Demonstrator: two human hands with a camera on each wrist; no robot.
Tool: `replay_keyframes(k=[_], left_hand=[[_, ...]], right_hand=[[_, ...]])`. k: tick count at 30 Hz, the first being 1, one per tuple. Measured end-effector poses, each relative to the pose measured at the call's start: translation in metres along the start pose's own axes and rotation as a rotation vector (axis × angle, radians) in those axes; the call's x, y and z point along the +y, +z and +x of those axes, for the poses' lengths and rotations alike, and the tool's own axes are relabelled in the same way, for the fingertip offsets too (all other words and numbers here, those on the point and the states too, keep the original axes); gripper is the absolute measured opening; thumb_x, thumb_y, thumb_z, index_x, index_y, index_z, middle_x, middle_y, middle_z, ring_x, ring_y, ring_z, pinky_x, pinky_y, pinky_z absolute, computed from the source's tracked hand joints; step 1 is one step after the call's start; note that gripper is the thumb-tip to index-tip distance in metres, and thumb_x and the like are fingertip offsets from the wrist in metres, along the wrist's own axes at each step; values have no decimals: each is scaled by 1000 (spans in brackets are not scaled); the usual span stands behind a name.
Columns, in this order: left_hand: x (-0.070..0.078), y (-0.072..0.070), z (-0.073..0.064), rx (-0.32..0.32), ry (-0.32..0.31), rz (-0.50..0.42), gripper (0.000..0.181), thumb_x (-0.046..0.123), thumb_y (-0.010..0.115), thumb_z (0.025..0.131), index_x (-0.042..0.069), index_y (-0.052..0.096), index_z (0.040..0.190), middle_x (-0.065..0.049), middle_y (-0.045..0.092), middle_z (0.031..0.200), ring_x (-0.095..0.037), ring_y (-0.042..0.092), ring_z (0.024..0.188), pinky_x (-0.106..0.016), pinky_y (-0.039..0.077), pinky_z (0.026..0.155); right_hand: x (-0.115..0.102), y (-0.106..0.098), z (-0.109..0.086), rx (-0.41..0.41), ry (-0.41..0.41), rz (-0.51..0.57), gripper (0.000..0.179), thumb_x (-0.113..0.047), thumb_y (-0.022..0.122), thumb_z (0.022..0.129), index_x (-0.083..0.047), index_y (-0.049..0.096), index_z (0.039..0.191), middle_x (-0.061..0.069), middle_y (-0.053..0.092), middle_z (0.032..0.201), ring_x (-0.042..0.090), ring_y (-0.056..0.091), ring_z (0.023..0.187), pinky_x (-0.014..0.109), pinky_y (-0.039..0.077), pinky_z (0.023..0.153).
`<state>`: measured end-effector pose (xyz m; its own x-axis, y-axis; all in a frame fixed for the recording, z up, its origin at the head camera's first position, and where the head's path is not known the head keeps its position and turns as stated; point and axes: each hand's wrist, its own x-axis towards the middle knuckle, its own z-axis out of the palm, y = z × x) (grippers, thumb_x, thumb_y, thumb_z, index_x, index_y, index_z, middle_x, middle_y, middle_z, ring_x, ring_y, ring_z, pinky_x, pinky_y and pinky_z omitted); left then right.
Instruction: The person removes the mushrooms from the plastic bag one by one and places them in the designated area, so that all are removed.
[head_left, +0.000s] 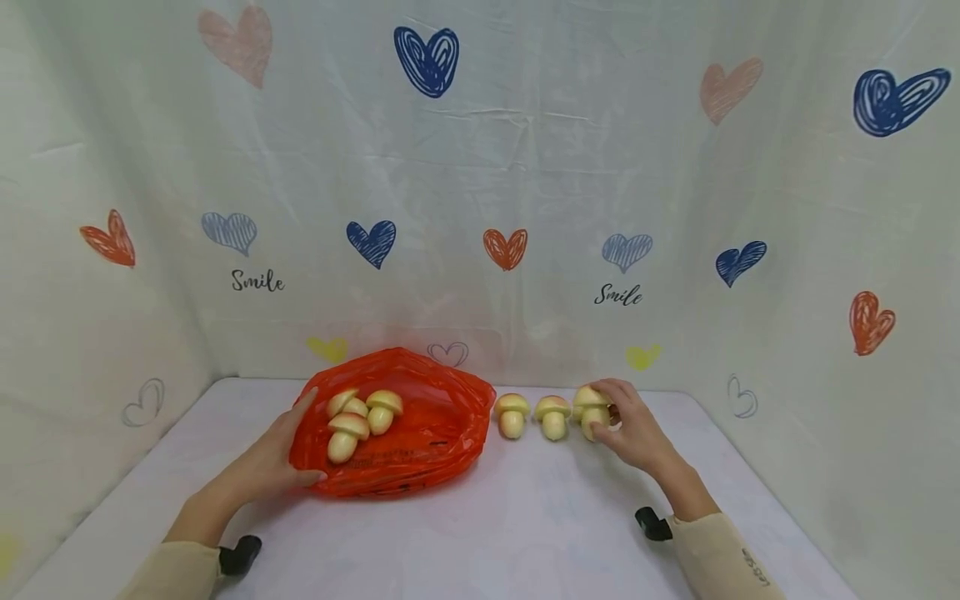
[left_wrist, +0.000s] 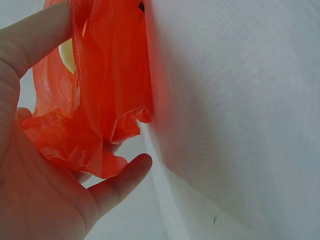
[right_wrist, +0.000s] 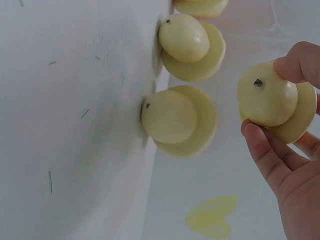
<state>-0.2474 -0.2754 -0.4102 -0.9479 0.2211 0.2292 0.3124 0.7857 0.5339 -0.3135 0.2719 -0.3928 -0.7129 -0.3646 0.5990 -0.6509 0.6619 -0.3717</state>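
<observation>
At the left edge of an open red plastic bag (head_left: 420, 467), my left hand (head_left: 273, 458) holds its side between thumb and fingers. Inside the bag lie three toy mushrooms (head_left: 342, 449) with cream stems and pale yellow caps tinged pink. On the right, my right hand (head_left: 632, 427) pinches another mushroom (right_wrist: 267, 95) by thumb and fingertips; the right wrist view has it raised off the table. Beside it stand more mushrooms (head_left: 553, 417) in a row, stems toward me. The left wrist view shows red film (left_wrist: 112, 60) across the palm, with some fingers behind it.
A white-covered table (head_left: 510, 533) carries everything. Behind and at both sides hangs a white curtain (head_left: 525, 167) printed with hearts and the word Smile. The bag's right rim lies close to the leftmost mushroom (head_left: 512, 415) of the row.
</observation>
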Motion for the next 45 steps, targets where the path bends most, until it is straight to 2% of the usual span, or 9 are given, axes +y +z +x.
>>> replay_keyframes(k=[11, 20, 34, 40, 45], left_hand=[[3, -2, -1, 0, 6, 7, 122, 34, 85, 68, 14, 1, 154, -31, 28, 142, -51, 32, 126, -67, 39, 92], [5, -2, -1, -6, -3, 1, 121, 33, 86, 68, 14, 2, 154, -31, 28, 141, -51, 34, 125, -66, 42, 89], [2, -1, 1, -6, 0, 5, 121, 31, 86, 68, 15, 1, 154, -31, 27, 142, -51, 32, 126, -68, 40, 91], [0, 1, 2, 0, 10, 12, 122, 32, 86, 68, 16, 1, 154, -31, 28, 141, -51, 33, 125, -68, 40, 90], [0, 1, 1, 3, 13, 15, 121, 31, 86, 68, 15, 2, 154, -31, 28, 141, -52, 33, 125, -67, 40, 90]], right_hand=[[17, -7, -4, 20, 42, -12, 58, 0, 73, 74, -3, 51, 127, 17, 46, 125, 19, 54, 84, 37, 54, 66], [27, -13, -7, 18, 83, -14, 58, -1, 73, 74, -2, 51, 128, 17, 47, 124, 18, 53, 81, 29, 52, 66], [41, -20, -15, 17, 128, 3, 57, 0, 71, 75, 1, 51, 128, 21, 47, 121, 20, 53, 79, 27, 50, 65], [52, -19, -18, 55, 101, 16, 56, 0, 70, 72, 2, 52, 125, 24, 48, 115, 19, 52, 75, 20, 46, 61], [59, -19, -21, 28, 140, 11, 58, 0, 70, 72, 3, 50, 126, 24, 49, 116, 18, 54, 74, 20, 47, 62]])
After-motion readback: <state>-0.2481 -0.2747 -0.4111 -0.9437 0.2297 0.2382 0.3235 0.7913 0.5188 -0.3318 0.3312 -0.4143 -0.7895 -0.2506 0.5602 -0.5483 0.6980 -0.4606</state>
